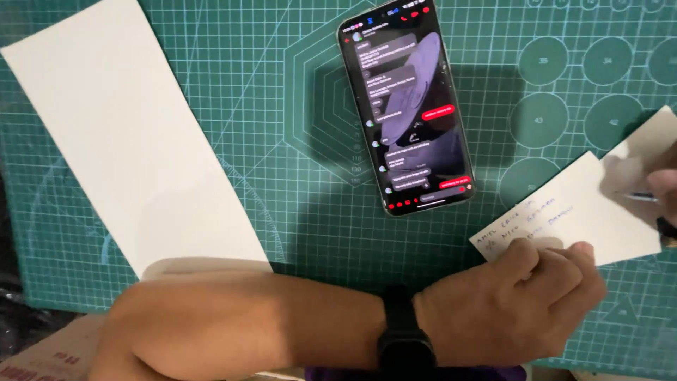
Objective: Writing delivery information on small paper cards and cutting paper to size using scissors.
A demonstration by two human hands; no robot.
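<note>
Left hand (pixel 525 296), loosely clenched, pins the small card (pixel 585 208) flat on the green cutting mat (pixel 296 212) while the right hand (pixel 666 190) pinches a pen (pixel 635 196) mid-line (phone (pixel 407 106) alongside); next stroke likely needs the card steady.

Green cutting mat (pixel 296 212) w/ white grid, printed circles top right, hexagon rings at centre. Long blank white paper strip (pixel 127 134) lies diagonally on mat's left side, top left to lower centre. Phone (pixel 407 106), screen lit w/ dark chat view, lies face up on the hexagon, tilted, well apart from strip. Cardboard corner (pixel 49 353) bottom left, under mat edge.
</note>
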